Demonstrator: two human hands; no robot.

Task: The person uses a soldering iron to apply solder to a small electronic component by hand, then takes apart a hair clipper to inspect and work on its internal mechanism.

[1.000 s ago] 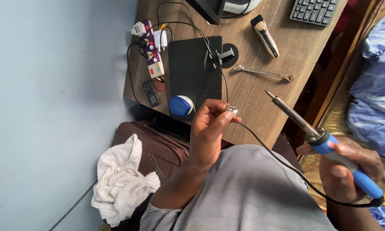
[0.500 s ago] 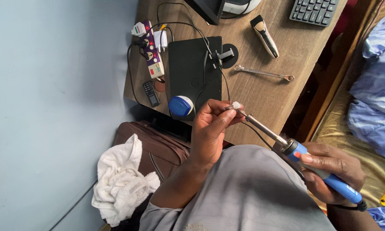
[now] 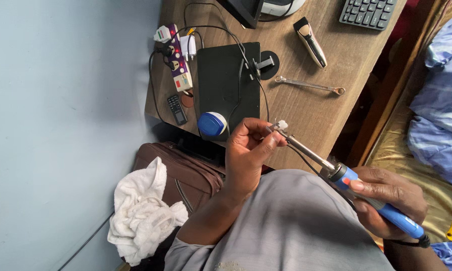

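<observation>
The wooden desk (image 3: 316,108) spreads out above my lap, with a black pad (image 3: 226,80) lying flat on it, a power strip (image 3: 178,62) along its left edge, a spanner (image 3: 308,86) to the right and a blue-capped jar (image 3: 212,124) at the near edge. A white towel (image 3: 140,213) sits crumpled on a brown bag (image 3: 178,173) beside my knee.

What worries me: the hot metal shaft of the soldering iron (image 3: 336,170) ends right at my left fingertips, so a small slip would burn them. The black wire (image 3: 258,88) running from the desk to my pinch could tug the work off the tip if I pull back. The iron also hangs over my grey shirt, and a drop of solder would land there, I judge.

My right hand (image 3: 389,200) is wrapped closed round the iron's blue handle, thumb pressed near its collar. My left hand (image 3: 248,148) has thumb and forefinger pinched together on a small white piece (image 3: 282,124) at the wire's end, held above the desk's near edge, the iron's tip touching it. The other fingers curl loosely under.
</observation>
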